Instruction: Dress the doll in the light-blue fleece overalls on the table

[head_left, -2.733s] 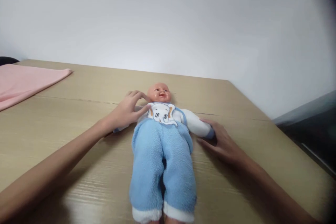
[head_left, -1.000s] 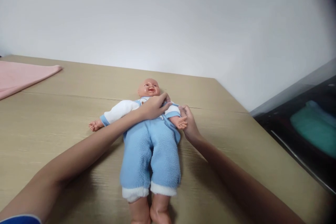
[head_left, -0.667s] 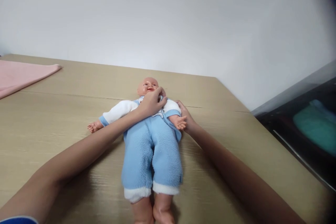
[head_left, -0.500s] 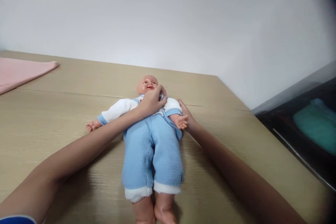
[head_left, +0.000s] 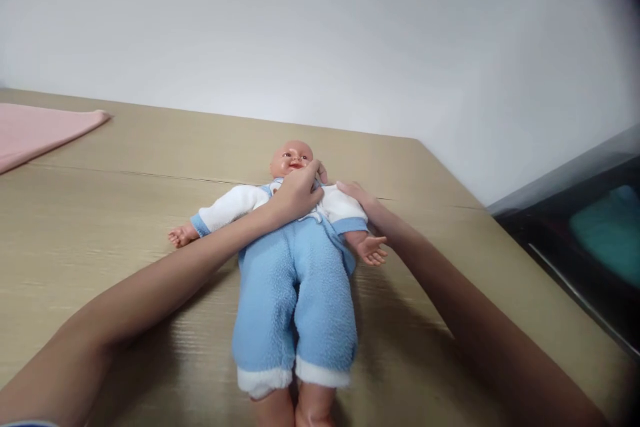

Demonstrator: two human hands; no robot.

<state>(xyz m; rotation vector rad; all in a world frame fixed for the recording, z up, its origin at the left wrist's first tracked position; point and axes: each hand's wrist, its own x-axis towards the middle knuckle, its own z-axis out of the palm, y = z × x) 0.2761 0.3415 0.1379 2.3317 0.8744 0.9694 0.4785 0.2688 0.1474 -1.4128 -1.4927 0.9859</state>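
An indoor room – home, classroom or office, I cannot tell which. A plain pale wall point(head_left: 300, 33) rises behind a wood-toned table point(head_left: 200, 140), which bears a doll point(head_left: 295, 247) and a pink cloth point(head_left: 40, 130) – ordinary household sorts of things.

Plain smooth white wall point(head_left: 320, 40) fills the upper view. Light-brown wood-grain table point(head_left: 150, 143) below it, thin seam running crosswise, soft sheen. Blurry glossy black surface point(head_left: 547, 233) beyond table's right edge.

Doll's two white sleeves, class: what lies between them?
In the head view, the doll's chest lies between the sleeves, with the left hand over it.
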